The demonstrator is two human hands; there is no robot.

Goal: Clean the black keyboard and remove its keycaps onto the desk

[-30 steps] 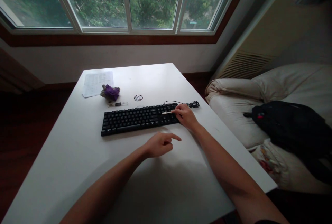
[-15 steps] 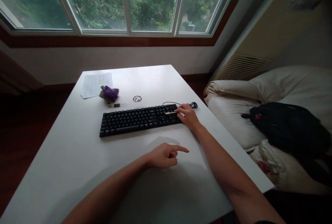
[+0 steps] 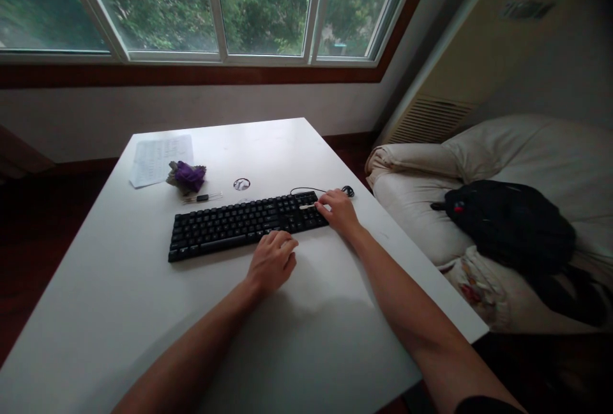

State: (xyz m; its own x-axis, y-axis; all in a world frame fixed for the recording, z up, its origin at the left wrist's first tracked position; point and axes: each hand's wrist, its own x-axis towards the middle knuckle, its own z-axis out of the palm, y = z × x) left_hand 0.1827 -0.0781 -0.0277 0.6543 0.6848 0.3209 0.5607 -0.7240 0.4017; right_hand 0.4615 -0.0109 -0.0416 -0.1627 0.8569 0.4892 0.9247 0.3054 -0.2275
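Right hand (image 3: 338,213) pinches a thin, probably light, snappable white stick (image 3: 306,207) by its end; the loosely curled, empty left hand (image 3: 272,260) touches the keyboard (image 3: 230,227).

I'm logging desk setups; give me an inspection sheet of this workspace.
Surface: white table, no spills seen.
Job's things: black keyboard lies flat; white stick over its right end.
Clutter: paper sheet, purple cloth, small clear tool, round disc, all behind the keyboard.
Hands: left hand rests at the keyboard's front edge; right hand pinches the stick in its fingers.
Cables: black cable behind the keyboard's right end.
Surroundings: window; pale bedding; black bag on it.
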